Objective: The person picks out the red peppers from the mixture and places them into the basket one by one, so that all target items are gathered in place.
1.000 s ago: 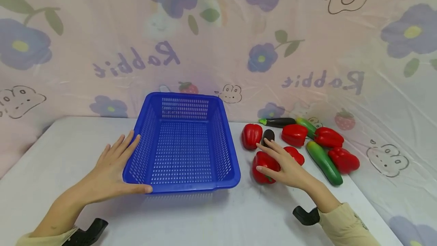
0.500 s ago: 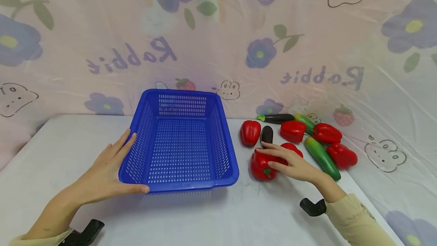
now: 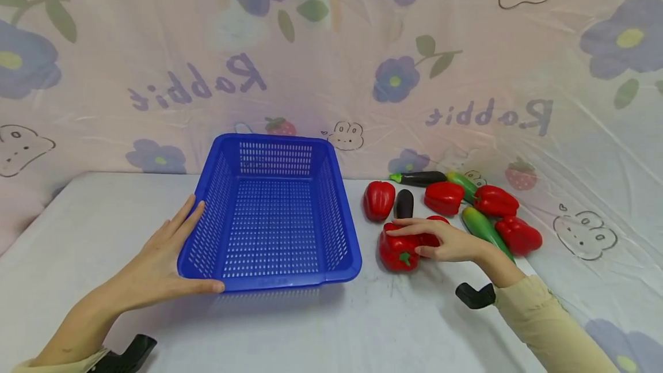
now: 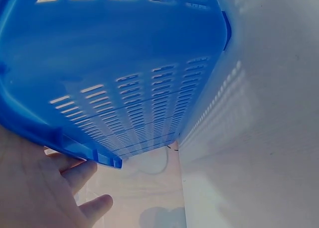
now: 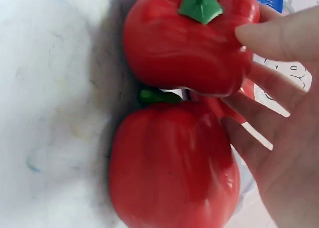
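A blue perforated plastic basket (image 3: 271,284) stands on the white table. My left hand (image 3: 147,266) lies against its near left corner, fingers spread nearly straight along the left rim and thumb on the front rim; in the left wrist view the fingers (image 4: 79,175) touch the rim. Right of the basket, my right hand (image 3: 456,244) holds a red bell pepper (image 3: 395,253) with its green stem toward me. The thumb (image 5: 271,36) is on its near side, and the other fingers reach behind it. Another red bell pepper (image 5: 172,163) sits close beside it, partly hidden by the hand in the head view.
Beyond the right hand lie more red bell peppers (image 3: 379,201), a short dark eggplant (image 3: 404,204), a long dark eggplant (image 3: 422,179) and a green cucumber (image 3: 484,227). A patterned curtain (image 3: 331,62) hangs behind the table.
My right hand has come down over the red bell pepper, its thumb and fingers closing round it; the pepper has turned slightly. The left hand stays at the basket. The head view has shifted slightly.
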### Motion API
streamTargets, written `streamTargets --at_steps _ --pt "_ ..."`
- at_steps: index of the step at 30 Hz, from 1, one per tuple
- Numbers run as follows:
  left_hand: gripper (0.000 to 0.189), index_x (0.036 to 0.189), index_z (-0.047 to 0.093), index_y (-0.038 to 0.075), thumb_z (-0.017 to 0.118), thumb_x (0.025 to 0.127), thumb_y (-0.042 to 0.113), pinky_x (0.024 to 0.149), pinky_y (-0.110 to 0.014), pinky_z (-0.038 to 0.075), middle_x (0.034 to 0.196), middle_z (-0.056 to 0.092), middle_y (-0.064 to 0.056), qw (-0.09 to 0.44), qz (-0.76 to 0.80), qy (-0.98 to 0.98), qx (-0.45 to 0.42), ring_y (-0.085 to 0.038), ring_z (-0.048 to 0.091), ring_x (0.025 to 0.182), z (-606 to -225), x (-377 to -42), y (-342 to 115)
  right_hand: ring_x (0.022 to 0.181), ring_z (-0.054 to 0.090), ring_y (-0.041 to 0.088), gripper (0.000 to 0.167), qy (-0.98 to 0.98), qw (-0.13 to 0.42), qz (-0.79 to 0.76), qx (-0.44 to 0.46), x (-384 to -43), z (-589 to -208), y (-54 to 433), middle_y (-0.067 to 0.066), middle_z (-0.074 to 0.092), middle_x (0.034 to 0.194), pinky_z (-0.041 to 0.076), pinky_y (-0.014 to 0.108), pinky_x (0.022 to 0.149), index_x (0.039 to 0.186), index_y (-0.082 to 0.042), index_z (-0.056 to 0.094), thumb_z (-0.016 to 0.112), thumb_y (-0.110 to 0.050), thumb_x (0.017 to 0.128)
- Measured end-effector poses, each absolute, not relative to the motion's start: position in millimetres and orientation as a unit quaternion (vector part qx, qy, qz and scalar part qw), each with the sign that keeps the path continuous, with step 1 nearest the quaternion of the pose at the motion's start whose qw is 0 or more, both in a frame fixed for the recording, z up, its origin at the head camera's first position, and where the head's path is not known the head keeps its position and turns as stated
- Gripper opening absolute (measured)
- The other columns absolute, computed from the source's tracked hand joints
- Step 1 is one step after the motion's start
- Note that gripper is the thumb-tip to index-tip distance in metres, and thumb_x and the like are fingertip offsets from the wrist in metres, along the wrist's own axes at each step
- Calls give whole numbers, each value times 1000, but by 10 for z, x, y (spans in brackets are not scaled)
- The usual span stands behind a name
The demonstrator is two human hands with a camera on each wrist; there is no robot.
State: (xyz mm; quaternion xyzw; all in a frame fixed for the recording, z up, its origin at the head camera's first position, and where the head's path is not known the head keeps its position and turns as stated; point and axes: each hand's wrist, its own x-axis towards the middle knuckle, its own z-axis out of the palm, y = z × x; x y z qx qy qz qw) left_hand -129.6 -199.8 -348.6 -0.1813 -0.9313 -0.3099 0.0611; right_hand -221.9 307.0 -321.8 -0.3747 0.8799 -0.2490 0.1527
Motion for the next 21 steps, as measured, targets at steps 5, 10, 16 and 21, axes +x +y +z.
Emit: streamTargets --at_steps 5,10,16,21 --pt "131 155 0 14 83 61 51 115 -65 0 162 -11 -8 61 -312 -931 -180 -52 6 143 -3491 -1300 -2004 135 37 42 53 886 155 -239 -366 -2222 -3221 3030 20 41 148 47 58 96 138 -19 54 64 -6 87" --pt "130 155 0 15 83 62 50 112 -70 5 162 -11 -8 56 -314 -931 -177 -53 7 142 -3494 -1301 -2004 134 37 44 51 903 128 -224 -342 -2190 -3259 3015 19 40 148 43 64 96 137 -22 55 68 -25 88" --pt "131 156 0 16 84 61 49 103 -78 12 162 -11 -6 55 -313 -932 -174 -57 7 140 -3493 -1315 -2007 123 50 32 57 924 88 -194 -318 -2167 -3300 2952 9 53 139 52 51 90 138 -25 54 69 -42 85" --pt "131 156 0 17 85 60 48 94 -82 20 162 -9 -7 58 -309 -933 -174 -58 9 139 -3492 -1315 -2007 114 54 19 62 932 66 -175 -310 -2134 -3317 2910 -2 63 126 54 38 85 139 -27 52 68 -49 84"
